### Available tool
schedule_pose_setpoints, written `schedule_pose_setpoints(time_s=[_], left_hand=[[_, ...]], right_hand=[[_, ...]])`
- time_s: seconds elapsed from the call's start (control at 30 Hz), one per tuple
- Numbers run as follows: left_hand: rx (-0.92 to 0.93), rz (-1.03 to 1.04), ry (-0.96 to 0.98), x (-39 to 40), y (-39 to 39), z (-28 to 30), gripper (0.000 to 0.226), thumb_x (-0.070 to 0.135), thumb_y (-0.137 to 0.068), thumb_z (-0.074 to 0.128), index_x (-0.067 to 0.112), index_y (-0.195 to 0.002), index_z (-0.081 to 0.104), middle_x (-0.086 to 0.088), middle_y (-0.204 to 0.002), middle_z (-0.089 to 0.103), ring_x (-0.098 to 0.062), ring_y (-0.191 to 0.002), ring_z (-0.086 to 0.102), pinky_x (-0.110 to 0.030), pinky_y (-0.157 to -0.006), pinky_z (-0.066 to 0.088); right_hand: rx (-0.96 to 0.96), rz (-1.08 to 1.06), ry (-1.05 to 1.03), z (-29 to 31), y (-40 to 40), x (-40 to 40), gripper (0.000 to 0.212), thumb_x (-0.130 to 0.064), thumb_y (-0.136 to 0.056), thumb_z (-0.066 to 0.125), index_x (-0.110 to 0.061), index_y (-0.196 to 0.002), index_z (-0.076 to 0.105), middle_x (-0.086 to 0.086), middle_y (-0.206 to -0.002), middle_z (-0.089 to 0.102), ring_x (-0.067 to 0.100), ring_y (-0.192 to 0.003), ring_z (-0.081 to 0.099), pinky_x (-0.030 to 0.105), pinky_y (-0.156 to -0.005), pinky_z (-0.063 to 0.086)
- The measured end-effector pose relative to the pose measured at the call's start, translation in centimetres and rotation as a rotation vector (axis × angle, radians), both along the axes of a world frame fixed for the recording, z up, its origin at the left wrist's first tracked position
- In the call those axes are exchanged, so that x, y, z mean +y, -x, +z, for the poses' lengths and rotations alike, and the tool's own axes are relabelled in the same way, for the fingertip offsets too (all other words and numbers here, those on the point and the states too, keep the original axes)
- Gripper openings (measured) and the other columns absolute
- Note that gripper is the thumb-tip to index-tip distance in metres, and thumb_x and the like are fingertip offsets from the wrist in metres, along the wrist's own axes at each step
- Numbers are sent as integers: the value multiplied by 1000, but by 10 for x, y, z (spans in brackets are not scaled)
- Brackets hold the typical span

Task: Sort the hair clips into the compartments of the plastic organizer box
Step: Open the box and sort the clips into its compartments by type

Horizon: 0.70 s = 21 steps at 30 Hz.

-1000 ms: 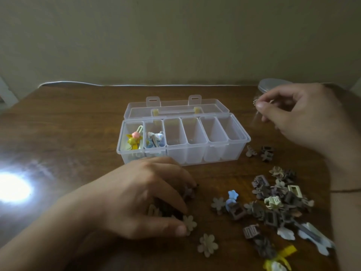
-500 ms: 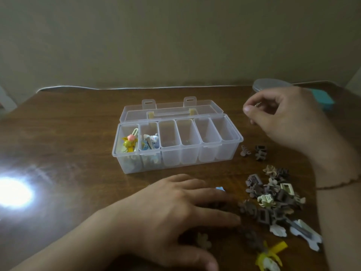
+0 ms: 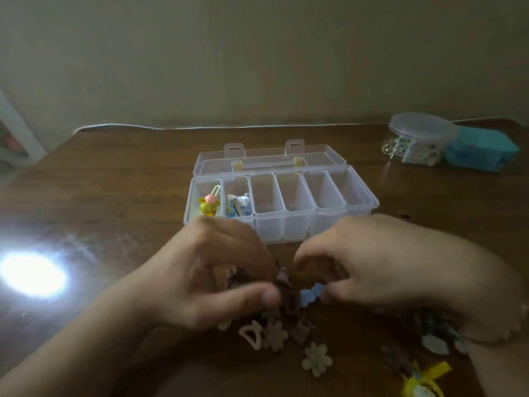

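In the organizer box (image 3: 282,207), only the two leftmost compartments hold clips, while before it the left hand (image 3: 217,270) and right hand (image 3: 372,262), fingers curled, pick at the unsorted pile of hair clips (image 3: 289,325); what either grips I cannot tell.

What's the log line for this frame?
left hand: gripping brown clips | right hand: over clips, grasp unclear | organizer box: open, two compartments filled

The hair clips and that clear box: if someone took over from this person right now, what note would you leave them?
Left hand: fingers curled over brown clips in the loose pile; exact grip blurred.
Right hand: curled down beside a blue clip; what it grips is unclear.
Organizer box: open behind the hands.
Done: yellow and pink clips in the leftmost compartment, blue and white clips in the next.
Left: four compartments look empty; most clips lie unsorted on the table.
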<state>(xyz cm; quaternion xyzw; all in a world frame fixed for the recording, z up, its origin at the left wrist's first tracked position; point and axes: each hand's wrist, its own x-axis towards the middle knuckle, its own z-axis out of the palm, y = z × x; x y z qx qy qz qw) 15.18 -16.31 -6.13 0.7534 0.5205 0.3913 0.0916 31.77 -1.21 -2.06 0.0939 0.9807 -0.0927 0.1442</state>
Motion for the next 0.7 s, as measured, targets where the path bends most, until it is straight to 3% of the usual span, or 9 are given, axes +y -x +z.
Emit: schedule_pose_setpoints(time_s=[0.07,0.17,0.3,0.43,0.57,0.7], left_hand=[[14,160,-208,1,5,-1,32,27,-94,62,6,-72,73,-2,-73,71,-16,-69,70,-33,-59,54],[124,539,-422,2,19,-4,21,18,-91,62,10,-73,71,4,-72,67,-10,-67,64,-29,-62,50],[41,917,-301,1,40,-8,24,36,-91,56,17,-97,70,11,-92,62,-17,-86,61,-43,-73,53],[-88,926,-85,5,49,-17,38,45,-91,49,21,-115,65,11,-111,59,-12,-101,59,-43,-84,53],[-164,894,-41,9,48,-18,41,44,-93,44,20,-119,64,10,-116,58,-10,-104,58,-41,-88,53],[-147,866,-28,8,43,-16,41,44,-93,43,21,-121,63,8,-121,58,-13,-110,56,-44,-91,51]], right_hand=[[-54,-16,-10,-5,5,-2,39,-38,-87,66,-50,-120,49,-21,-79,47,-2,-71,48,18,-61,40],[-88,-26,37,-6,7,1,25,-41,-87,66,-43,-110,55,-15,-82,54,3,-71,52,20,-59,42],[-74,-7,82,-4,5,2,10,-41,-88,62,-40,-97,58,-15,-86,58,4,-76,56,26,-64,50],[140,48,202,-1,1,8,8,-40,-86,65,-40,-86,57,-21,-100,52,2,-86,54,21,-70,50],[439,43,395,1,6,5,6,-38,-81,67,-39,-85,64,-15,-91,62,6,-78,61,13,-62,48],[776,-16,270,-12,30,1,9,-32,-80,66,-36,-88,64,-13,-77,62,5,-75,59,10,-61,47]])
